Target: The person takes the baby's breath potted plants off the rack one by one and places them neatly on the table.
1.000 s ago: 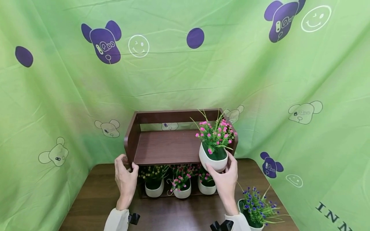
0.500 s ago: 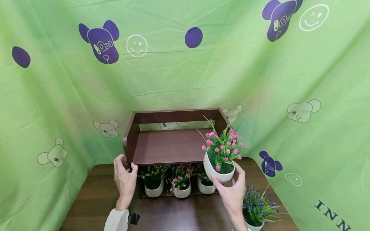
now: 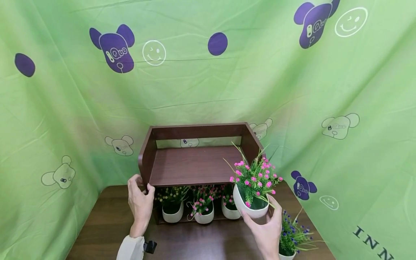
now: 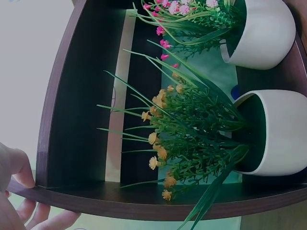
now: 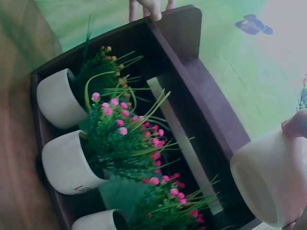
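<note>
My right hand (image 3: pixel 267 231) grips a white pot of pink flowers (image 3: pixel 251 202) in front of the shelf's right side, tilted and off any surface. The right wrist view shows the underside of this white pot (image 5: pixel 261 177), with a thumb on its wall. My left hand (image 3: pixel 140 200) holds the front left edge of the dark brown two-tier shelf (image 3: pixel 191 164), thumb on one side and fingers on the other, as the left wrist view also shows. On the lower tier stand a yellow-flowered pot (image 3: pixel 173 215) and two pink-flowered ones, the middle pot (image 3: pixel 204 216) and the right pot (image 3: pixel 230 212).
A pot of blue flowers (image 3: pixel 290 234) stands on the brown table (image 3: pixel 97 220) at the right, partly behind my right hand. Behind the table hangs a green printed cloth (image 3: pixel 188 90). The shelf's top tier has raised side panels and a back rail.
My right hand has drawn the held pink-flowered pot away from the top tier, toward me, down and slightly right. The left hand stays on the shelf edge.
</note>
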A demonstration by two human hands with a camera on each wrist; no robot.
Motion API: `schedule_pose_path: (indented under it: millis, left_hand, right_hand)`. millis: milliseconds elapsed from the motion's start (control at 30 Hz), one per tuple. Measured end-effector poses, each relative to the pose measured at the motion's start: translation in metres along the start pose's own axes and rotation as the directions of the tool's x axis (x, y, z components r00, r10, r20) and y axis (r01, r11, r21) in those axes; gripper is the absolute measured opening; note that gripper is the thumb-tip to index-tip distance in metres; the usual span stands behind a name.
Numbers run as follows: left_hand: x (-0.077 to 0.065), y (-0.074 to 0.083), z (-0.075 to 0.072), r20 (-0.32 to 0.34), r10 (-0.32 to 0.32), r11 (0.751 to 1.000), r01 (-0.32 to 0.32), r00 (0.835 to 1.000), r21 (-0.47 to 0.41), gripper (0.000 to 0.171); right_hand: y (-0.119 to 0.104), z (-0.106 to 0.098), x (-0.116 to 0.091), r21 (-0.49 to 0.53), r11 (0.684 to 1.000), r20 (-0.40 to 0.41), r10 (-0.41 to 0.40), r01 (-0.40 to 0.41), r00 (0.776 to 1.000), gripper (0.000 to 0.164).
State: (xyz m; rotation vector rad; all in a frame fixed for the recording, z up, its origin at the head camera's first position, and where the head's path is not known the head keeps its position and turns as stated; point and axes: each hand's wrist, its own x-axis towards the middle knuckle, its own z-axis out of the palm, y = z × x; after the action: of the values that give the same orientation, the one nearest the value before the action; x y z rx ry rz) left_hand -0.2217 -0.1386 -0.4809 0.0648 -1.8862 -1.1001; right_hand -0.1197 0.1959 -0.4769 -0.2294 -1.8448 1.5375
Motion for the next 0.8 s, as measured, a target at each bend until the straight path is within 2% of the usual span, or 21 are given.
schedule_pose_path:
  millis: [300, 800]
  left_hand:
    - [0.000, 0.000, 0.000, -0.004, 0.004, 1.000, -0.003, 1.000, 0.009, 0.038]
    - [0.000, 0.001, -0.001, 0.005, -0.004, 1.000, 0.004, 1.000, 0.006, 0.038]
  right_hand:
    - [0.022, -0.006, -0.012, -0.004, 1.000, -0.035, -0.003, 0.003, 0.999, 0.092]
    - [0.053, -0.013, -0.032, -0.089, 0.996, -0.106, 0.013, -0.022, 0.994, 0.094]
